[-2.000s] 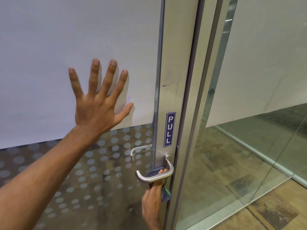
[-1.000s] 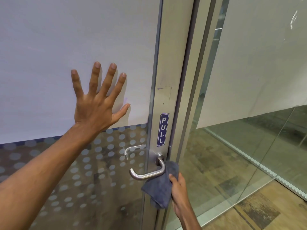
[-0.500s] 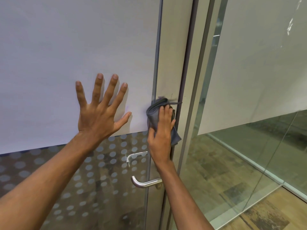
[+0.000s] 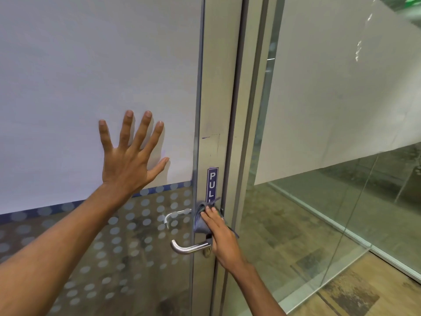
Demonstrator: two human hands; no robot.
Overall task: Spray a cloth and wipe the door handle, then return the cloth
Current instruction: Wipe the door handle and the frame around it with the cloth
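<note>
At a frosted glass door (image 4: 91, 65), our left hand (image 4: 127, 160) braces flat, fingers spread; our right hand (image 4: 219, 233) presses a grey cloth (image 4: 200, 222) above the curved steel handle (image 4: 186, 247).

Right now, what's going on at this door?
A person is cleaning a glass door. The left hand is spread flat on the frosted door panel, bracing it. The right hand presses a bunched grey cloth against the metal door frame, just above the lever door handle and over the bottom of the blue PULL sticker. The cloth is not on the lever itself at this moment. No spray bottle is in view.
</note>
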